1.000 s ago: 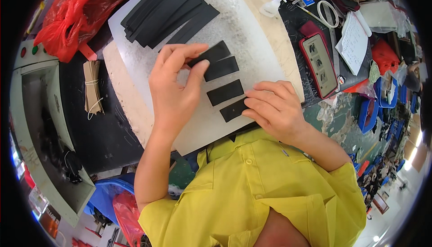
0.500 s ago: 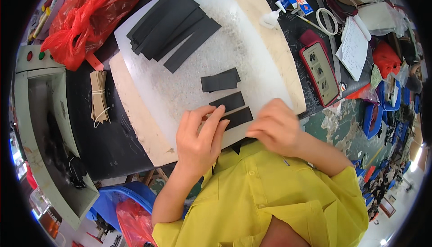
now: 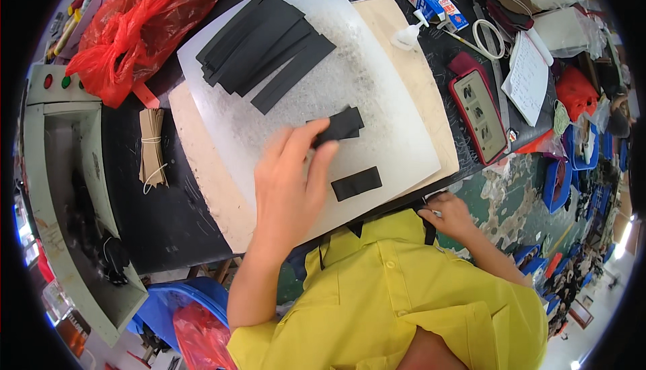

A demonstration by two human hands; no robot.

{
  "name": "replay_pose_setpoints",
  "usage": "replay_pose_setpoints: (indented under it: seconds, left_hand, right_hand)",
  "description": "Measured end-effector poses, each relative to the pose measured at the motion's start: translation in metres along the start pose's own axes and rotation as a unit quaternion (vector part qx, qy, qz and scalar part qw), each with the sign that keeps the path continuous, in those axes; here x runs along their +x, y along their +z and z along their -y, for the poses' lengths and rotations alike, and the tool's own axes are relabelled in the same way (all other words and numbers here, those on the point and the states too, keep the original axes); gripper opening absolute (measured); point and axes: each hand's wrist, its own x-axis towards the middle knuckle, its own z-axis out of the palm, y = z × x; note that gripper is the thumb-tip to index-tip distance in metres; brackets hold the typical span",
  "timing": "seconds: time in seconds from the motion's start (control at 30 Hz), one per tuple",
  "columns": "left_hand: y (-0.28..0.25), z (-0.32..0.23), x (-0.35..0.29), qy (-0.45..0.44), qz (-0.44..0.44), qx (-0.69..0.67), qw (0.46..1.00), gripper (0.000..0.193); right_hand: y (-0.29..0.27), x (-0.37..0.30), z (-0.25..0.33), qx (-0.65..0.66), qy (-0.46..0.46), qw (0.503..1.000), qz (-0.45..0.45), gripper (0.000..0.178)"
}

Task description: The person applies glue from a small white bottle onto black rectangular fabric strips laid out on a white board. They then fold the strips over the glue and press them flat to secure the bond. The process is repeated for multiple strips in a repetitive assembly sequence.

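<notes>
My left hand (image 3: pixel 289 175) reaches over the white board (image 3: pixel 397 134), thumb and fingers pinched on a short black strip (image 3: pixel 326 134). That strip lies against or over other short black strips (image 3: pixel 348 121), which overlap. Nearer to me, a single short black strip (image 3: pixel 356 183) lies flat on the board. My right hand (image 3: pixel 449 215) is down at the table's front edge by my waist, its fingers bent round something I cannot make out. Farther off, a fanned pile of long black strips (image 3: pixel 259 43) rests on the board.
Under the board lies a beige slab (image 3: pixel 208 188). A bundle of tied brown strips (image 3: pixel 152 148) and a red plastic bag (image 3: pixel 134 47) are at the left. To the right are a white glue bottle (image 3: pixel 405 37), a phone in a red case (image 3: pixel 479 115) and a notebook (image 3: pixel 528 77).
My left hand has carried one of the two nearer short strips away from me to the overlapping ones. My right hand has dropped from the board to the table's edge.
</notes>
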Motion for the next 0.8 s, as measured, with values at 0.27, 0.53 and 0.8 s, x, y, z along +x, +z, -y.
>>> replay_pose_setpoints:
  seconds: [0.27,0.53,0.8]
  left_hand:
    - [0.014,0.018,0.015,0.165,-0.025,0.143,0.976,0.030]
    - [0.004,0.023,-0.026,0.060,0.003,-0.024,0.998,0.035]
    - [-0.062,0.045,-0.067,-0.087,-0.188,-0.043,0.977,0.035]
  right_hand:
    - [-0.077,0.095,0.130,0.004,-0.230,0.952,-0.204,0.019]
    - [-0.049,0.145,0.147,0.088,-0.284,0.942,-0.158,0.030]
    - [-0.058,0.195,0.184,0.120,-0.322,0.936,-0.080,0.018]
